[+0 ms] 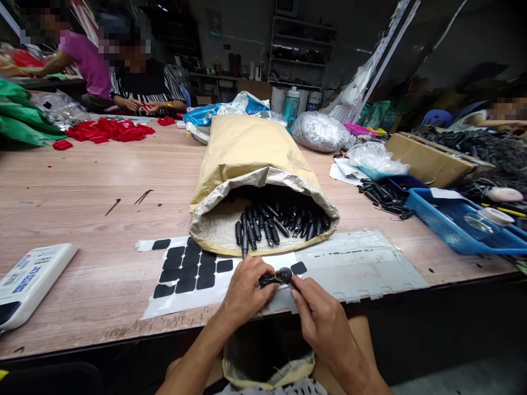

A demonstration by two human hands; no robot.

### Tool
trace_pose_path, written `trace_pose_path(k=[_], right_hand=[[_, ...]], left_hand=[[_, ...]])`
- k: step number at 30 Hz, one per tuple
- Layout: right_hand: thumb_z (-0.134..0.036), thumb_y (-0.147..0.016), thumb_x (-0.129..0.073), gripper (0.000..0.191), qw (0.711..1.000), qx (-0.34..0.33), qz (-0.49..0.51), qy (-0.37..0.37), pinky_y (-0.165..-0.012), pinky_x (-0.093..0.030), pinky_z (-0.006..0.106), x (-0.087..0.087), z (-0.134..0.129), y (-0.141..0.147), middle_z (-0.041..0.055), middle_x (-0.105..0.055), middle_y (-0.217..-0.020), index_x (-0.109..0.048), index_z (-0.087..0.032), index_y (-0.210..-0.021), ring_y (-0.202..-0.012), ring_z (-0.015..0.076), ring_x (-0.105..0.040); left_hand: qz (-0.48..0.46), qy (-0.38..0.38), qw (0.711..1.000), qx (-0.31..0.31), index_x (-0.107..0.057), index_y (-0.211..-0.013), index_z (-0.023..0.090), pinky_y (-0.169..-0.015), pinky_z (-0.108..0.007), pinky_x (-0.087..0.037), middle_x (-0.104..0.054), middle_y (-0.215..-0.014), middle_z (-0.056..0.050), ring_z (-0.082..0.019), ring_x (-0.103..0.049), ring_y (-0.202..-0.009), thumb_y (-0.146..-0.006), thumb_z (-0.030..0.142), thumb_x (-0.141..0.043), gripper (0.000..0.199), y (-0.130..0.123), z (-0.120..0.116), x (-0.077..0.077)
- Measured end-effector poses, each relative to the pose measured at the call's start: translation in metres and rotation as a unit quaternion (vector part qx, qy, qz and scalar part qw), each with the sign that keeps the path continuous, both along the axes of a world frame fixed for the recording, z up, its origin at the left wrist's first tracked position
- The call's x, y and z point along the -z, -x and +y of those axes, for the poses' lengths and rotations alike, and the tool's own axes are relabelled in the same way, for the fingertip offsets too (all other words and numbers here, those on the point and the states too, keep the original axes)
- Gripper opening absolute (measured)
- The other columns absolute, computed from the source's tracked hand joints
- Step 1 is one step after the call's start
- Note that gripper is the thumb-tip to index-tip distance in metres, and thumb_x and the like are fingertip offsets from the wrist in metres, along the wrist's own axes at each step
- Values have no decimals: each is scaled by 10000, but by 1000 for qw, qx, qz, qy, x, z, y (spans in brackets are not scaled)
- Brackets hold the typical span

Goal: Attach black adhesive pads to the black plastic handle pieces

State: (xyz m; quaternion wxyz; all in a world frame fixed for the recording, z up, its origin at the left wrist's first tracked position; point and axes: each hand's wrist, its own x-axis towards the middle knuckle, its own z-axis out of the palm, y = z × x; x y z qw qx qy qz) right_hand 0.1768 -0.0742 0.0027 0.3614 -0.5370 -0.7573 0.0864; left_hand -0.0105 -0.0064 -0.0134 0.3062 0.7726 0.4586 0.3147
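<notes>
My left hand [249, 285] is closed around a black cylindrical part [268, 280] just in front of the sack. Beside it, my right hand [323, 315] pinches a black round-ended piece [285, 274] that meets the end of the cylindrical part; whether the two are joined I cannot tell. The yellowish woven sack [251, 145] lies on its side with its mouth facing me. Inside it are many black cylindrical parts [269, 225], one poking over the rim near my left fingers. Under my hands is a white sheet [150, 310] with several black rounded-square stickers [189, 271].
A white device [35, 280] stands at the left. Red pieces [109, 130] are heaped farther back, near two co-workers. At right are a blue tray [444, 230], loose black parts [381, 195] and a cardboard box [432, 159]. An open sack [267, 378] is below the table edge.
</notes>
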Motion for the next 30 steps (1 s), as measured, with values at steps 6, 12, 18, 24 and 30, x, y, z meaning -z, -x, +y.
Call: trace_pose_path(k=[6, 12, 18, 24, 30], right_hand=[[-179, -988, -480, 303, 999, 23, 26, -21, -791, -567, 304, -4, -1, -9, 87, -696, -978, -623, -206, -1254, -899, 188, -678], [-218, -996, -465, 291, 999, 40, 24, -3, -790, -559, 301, 5, 0, -16, 77, -704, -976, -639, -211, -1229, -895, 188, -682], [-248, -992, -473, 294, 989, 132, -60, 0, -830, -513, 311, 17, 21, -45, 59, -698, -1007, -647, -228, -1228, -951, 196, -655], [-209, -973, -504, 283, 972, 167, -162, -44, -823, -436, 333, 31, 30, -52, 49, -670, -928, -666, -234, -1204, -870, 207, -573], [-186, -972, -482, 310, 959, 195, -191, -72, -784, -389, 331, 36, 27, -45, 56, -653, -929, -645, -236, -1231, -849, 205, -541]], left_hand=[[7, 0, 1000, -3, -695, -876, 218, -803, -350, -402, -645, -863, -17, -218, -534, -909, -790, 169, -737, 108, 1, 1, 1], [11, -6, 1000, 2, -671, -866, 217, -800, -350, -403, -644, -869, -16, -218, -537, -905, -793, 177, -732, 103, 1, 0, 0], [10, -9, 1000, -2, -621, -884, 216, -799, -352, -420, -637, -903, -20, -222, -537, -907, -770, 143, -705, 159, 1, -1, -1], [13, -5, 1000, -1, -609, -882, 218, -793, -351, -426, -633, -910, -20, -221, -538, -907, -773, 140, -684, 154, 2, -2, -3], [16, -10, 1000, -2, -608, -895, 221, -819, -362, -438, -639, -923, -31, -236, -549, -929, -784, 163, -687, 148, 1, 1, -2]])
